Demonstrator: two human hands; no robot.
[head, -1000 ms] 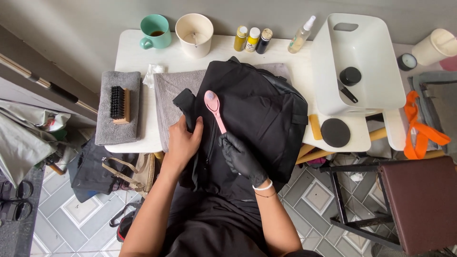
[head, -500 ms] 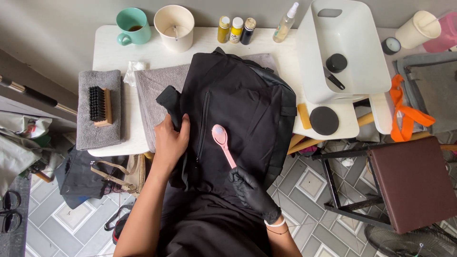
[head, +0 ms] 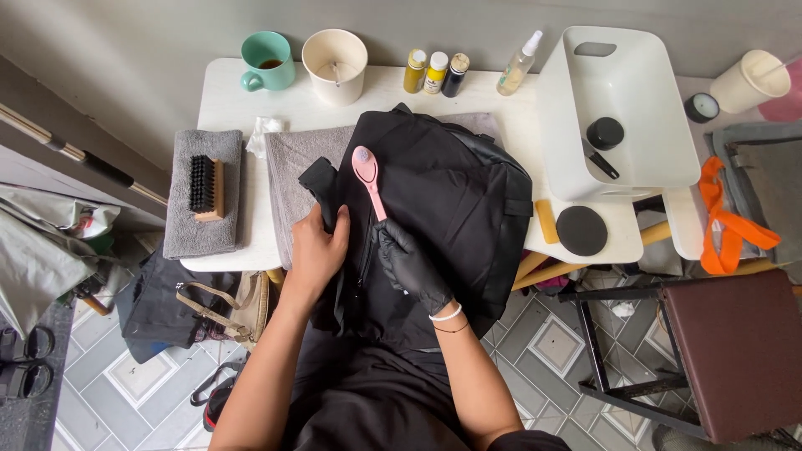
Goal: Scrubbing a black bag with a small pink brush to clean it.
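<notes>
A black backpack [head: 451,192] lies on a grey towel [head: 296,159] on the white table [head: 225,104], hanging over the front edge. My left hand [head: 316,250], bare, presses on the bag's left side beside a black strap [head: 322,188]. My right hand [head: 409,259] wears a black glove and grips the handle of a pink brush [head: 368,177]. The brush head rests on the bag's upper left part.
A wooden brush [head: 205,188] sits on a folded grey towel at left. A teal mug [head: 267,60], cream cup [head: 334,54], three small paint bottles [head: 435,73] and a spray bottle [head: 518,64] line the back. White tub [head: 585,167] at right, round black sponge [head: 581,230], brown stool [head: 739,351].
The pink brush moved down the bag toward me half a second ago, then back up toward the bag's upper left. My left hand stayed on the bag's left side.
</notes>
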